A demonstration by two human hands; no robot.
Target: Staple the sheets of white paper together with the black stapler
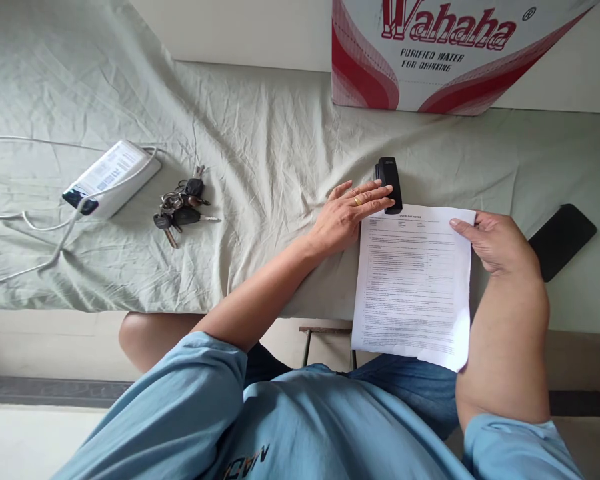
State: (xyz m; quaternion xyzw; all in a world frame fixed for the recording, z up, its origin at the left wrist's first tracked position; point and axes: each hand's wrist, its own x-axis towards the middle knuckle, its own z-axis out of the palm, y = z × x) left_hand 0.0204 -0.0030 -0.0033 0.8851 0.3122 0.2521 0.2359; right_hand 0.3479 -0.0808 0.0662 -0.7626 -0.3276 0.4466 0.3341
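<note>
Head view: the right hand (497,241) has its grip closed on the printed sheet (415,287) at the upper right corner; the lower part overhangs the front edge of the tabletop (270,160). The left hand (343,215) lies, grip open, across the stapler (393,175); whether paper sits inside cannot be confirmed. Phone (563,241) just beside the right forearm; keys (184,207) well apart, leftward.

"Wahaha® PURIFIED WATER FOR DRINKING" on box (443,57); "OVERLEAF NOTES" on paper (413,287)

Keys (186,203) near white device (123,177) with cable (57,253); red-white Wahaha carton (430,73); black phone (563,241).
</note>
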